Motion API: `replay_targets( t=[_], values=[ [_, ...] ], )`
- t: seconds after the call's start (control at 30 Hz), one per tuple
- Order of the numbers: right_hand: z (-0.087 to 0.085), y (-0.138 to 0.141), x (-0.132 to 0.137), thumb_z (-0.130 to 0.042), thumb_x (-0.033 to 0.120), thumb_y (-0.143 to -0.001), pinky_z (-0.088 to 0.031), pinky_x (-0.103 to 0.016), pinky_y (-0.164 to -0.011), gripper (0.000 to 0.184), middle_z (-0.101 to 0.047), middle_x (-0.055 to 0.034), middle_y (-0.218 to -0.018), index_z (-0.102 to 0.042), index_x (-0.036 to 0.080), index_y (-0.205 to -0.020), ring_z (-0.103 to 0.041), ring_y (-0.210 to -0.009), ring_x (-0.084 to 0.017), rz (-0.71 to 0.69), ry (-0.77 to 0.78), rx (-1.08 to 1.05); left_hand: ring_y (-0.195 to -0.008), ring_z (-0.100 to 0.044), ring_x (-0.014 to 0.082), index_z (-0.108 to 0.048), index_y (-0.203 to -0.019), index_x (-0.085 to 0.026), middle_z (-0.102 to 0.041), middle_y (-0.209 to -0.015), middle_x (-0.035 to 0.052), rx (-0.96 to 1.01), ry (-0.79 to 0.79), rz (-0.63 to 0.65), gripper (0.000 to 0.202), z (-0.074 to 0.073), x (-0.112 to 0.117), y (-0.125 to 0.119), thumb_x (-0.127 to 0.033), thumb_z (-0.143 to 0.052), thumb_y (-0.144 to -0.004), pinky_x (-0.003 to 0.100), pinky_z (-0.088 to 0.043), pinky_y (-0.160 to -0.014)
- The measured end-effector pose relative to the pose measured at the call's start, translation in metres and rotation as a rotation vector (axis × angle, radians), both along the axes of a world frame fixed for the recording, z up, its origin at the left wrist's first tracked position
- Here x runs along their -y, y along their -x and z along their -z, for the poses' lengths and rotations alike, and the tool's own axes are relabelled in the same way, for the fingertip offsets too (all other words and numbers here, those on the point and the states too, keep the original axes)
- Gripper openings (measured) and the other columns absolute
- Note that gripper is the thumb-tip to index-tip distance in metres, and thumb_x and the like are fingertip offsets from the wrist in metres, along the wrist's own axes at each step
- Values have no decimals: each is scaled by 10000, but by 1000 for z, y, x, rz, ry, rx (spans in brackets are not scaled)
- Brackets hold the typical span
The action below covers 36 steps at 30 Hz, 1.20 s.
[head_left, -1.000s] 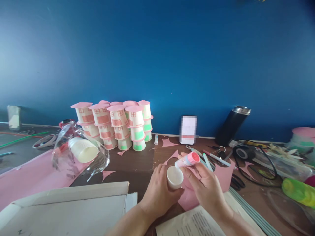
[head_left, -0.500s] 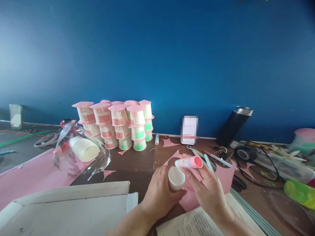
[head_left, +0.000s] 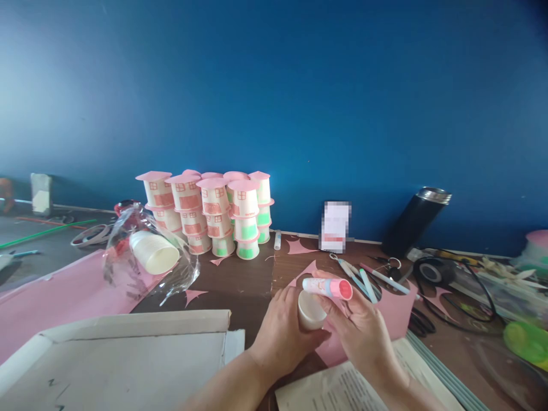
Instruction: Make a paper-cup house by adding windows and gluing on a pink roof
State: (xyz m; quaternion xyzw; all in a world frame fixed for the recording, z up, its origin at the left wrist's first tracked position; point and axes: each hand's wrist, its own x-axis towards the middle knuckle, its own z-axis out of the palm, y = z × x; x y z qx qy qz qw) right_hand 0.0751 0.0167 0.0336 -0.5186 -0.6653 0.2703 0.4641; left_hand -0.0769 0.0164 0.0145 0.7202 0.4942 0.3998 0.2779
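Note:
A white paper cup is gripped in my left hand, its open mouth tilted up toward me. Between the fingers of my right hand lies a glue stick, a white printed tube with a blue band and a pink end facing right. The tube crosses just above the cup's rim; whether the two touch, I cannot tell. Under my hands lies pink paper with cut-outs. Farther back stand several towers of stacked paper cups, with pink paper discs and drawn windows.
On the left are a clear bag of nested cups, a pink sheet and a white cardboard box lid. A phone leans on the blue wall. Pens, a black flask and cables lie to the right.
The view has turned slightly left, so the background sits farther right. Over the cup, the glue stick has shifted a little left relative to the rim. Both hands keep their holds.

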Motion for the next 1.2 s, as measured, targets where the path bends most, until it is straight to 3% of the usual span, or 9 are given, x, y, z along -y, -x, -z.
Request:
replay_targets(
  t=[0.27, 0.47, 0.77, 1.03, 1.2],
  values=[
    [0, 1, 2, -598, 362, -915, -520, -372, -959, 343, -686, 5, -1247, -601, 353, -1258, -642, -1120, -226, -80, -36, 79, -1117, -566, 324, -526, -1197, -208, -628, -1198, 111, -15, -17, 19, 606, 4, -1, 1, -271, -777, -649, 511, -451, -945],
    [-4, 2, 8, -558, 389, -937, -539, -350, -887, 333, -690, -1, -1202, -572, 335, -1265, -680, -975, -207, -101, -16, 155, -1045, -593, 303, -550, -1121, -203, -651, -1108, 90, -20, -4, 24, 520, 5, -2, 1, -264, -766, -652, 503, -464, -921],
    [-9, 4, 7, -549, 372, -939, -496, -398, -909, 245, -652, -38, -1179, -591, 301, -1171, -620, -1044, -246, -141, -126, 201, -961, -602, 284, -567, -1072, -203, -657, -1021, 76, -22, -33, 23, 474, 9, -4, 1, -304, -769, -656, 477, -479, -880],
    [-16, 6, 9, -514, 343, -957, -456, -417, -955, 245, -641, -42, -1209, -602, 304, -1183, -550, -1140, -272, -183, -133, 223, -1031, -582, 289, -574, -1103, -217, -647, -1065, 70, -46, -5, 38, 494, 6, -4, 1, -315, -772, -662, 483, -445, -937],
    [-13, 3, 10, -518, 416, -948, -516, -376, -933, 330, -646, -54, -1261, -568, 287, -1247, -587, -1177, -270, -52, -35, 43, -1031, -572, 296, -576, -1057, -207, -642, -1063, 76, -40, 57, 4, 521, 3, -3, 3, -307, -817, -607, 475, -454, -911]
  ],
)
